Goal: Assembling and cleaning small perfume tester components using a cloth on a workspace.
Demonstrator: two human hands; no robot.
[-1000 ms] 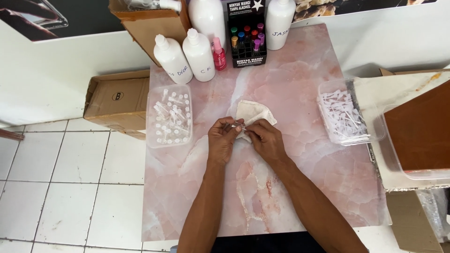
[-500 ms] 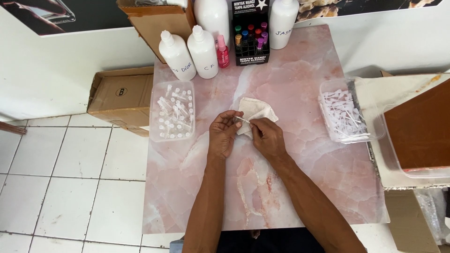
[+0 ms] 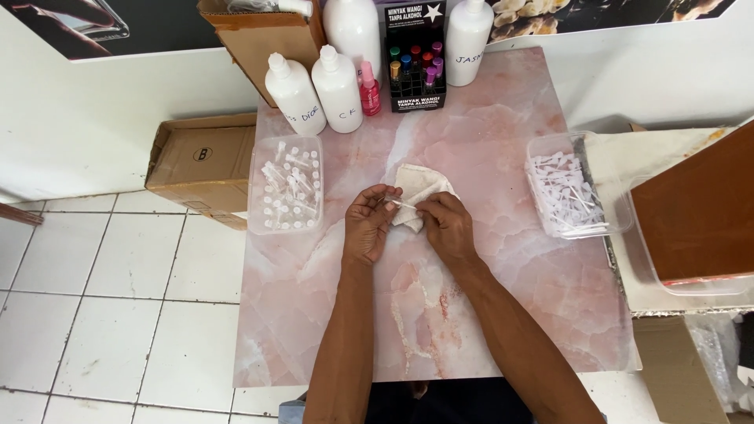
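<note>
Head view: at far left a cardboard box (image 3: 203, 161) sits on the tiled floor against the pink marble bench (image 3: 503, 314). On the bench, a clear tray (image 3: 286, 192) holds small capped vials. The left hand (image 3: 369, 228) and right hand (image 3: 446, 228) meet over a crumpled cream cloth (image 3: 416, 192), each pinching one end of a thin white stick (image 3: 402, 204); what it is stays hard to tell. At right, a clear tub (image 3: 577, 188) holds white sprayer parts, its neighbour cut off.
</note>
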